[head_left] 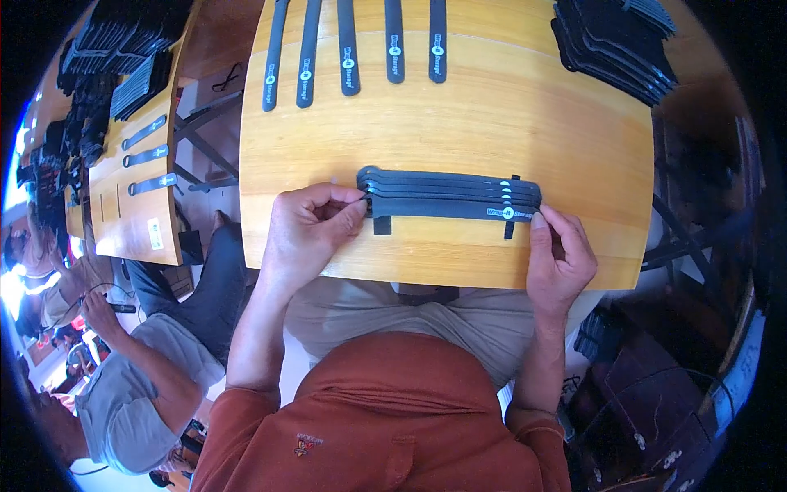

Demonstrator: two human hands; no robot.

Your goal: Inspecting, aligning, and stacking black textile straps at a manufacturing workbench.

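A small fanned stack of black straps (443,195) with pale printing lies lengthwise before me, near the table's front edge. My left hand (316,225) pinches its left end, where the rounded strap ends show. At the opposite end, my right hand (561,256) grips the stack's corner between thumb and fingers. Two short black strips stick out crosswise from under the stack, a left strip (383,225) and a right strip (509,230).
Several single straps (348,57) lie in a row at the table's far side. Piles of black straps (615,49) stand at the far right. Another table (123,197) on the left bears straps and stacks; a seated person (147,369) is beside it.
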